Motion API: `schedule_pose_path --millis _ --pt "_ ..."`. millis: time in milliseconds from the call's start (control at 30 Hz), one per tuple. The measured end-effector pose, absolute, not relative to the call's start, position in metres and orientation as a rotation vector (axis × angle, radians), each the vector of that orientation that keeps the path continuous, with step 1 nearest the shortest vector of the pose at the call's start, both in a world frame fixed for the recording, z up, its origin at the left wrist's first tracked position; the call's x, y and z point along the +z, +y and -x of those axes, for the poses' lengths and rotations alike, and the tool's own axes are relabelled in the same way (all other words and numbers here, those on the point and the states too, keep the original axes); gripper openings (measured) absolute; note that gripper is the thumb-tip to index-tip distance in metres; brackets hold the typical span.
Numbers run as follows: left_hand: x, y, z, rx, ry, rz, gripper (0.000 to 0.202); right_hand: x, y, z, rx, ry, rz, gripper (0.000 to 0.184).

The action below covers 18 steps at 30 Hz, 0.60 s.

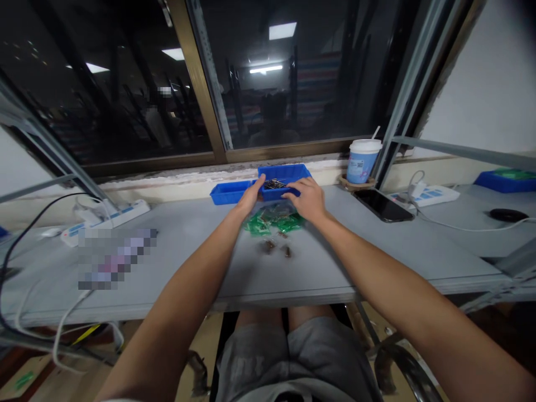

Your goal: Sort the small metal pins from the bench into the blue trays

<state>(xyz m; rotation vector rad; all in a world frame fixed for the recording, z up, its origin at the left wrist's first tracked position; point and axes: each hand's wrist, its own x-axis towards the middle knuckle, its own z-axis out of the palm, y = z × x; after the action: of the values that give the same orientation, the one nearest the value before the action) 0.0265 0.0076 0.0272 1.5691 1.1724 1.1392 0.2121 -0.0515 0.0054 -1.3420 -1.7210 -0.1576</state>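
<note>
A blue plastic tray (pixel 293 172) holding several small dark metal parts (pixel 274 183) sits at the far side of the grey table (pixel 377 245). My left hand (pixel 251 195) grips the tray's near left edge, fingers closed over the rim. My right hand (pixel 307 196) holds the near right edge of the same tray, fingers curled on it. Just below my hands lie clear bags with green pieces (pixel 272 221). A few small brown parts (pixel 276 247) lie loose on the table in front of them.
A second blue tray (pixel 228 192) stands left of the first. A lidded cup with a straw (pixel 362 161) and a black phone (pixel 383 205) are to the right. Power strips lie at left (pixel 104 219) and right (pixel 427 195). Another blue tray (pixel 505 181) sits far right.
</note>
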Motion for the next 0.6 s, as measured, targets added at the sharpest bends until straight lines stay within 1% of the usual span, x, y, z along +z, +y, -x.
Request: schedule_pose_path --millis 133,200,267,333,400,500,600 --pt "0.021 0.005 -0.014 1.252 1.214 -1.491 0.047 0.009 -0.062 -0.199 -0.125 -1.799 1.165 0.032" --pt "0.014 0.009 -0.006 1.326 1.216 -1.467 0.045 0.012 -0.063 -0.199 -0.131 -1.718 1.143 0.038" --pt "0.006 0.013 -0.001 1.36 1.189 -1.461 0.045 0.014 -0.058 -0.204 -0.113 -1.549 1.214 0.046" --pt "0.0 0.015 0.0 1.363 1.148 -1.487 0.046 0.013 -0.048 -0.212 0.017 -1.392 1.303 0.054" --pt "-0.003 0.013 -0.002 1.352 1.11 -1.535 0.046 0.009 -0.037 -0.219 0.288 -1.328 1.321 0.06" --pt "-0.001 0.007 -0.006 1.347 1.089 -1.603 0.044 0.001 -0.026 -0.225 0.642 -1.306 1.2 0.056" --pt "0.002 0.001 -0.006 1.363 1.1 -1.691 0.042 -0.003 -0.024 -0.224 0.774 -1.262 1.095 0.044"
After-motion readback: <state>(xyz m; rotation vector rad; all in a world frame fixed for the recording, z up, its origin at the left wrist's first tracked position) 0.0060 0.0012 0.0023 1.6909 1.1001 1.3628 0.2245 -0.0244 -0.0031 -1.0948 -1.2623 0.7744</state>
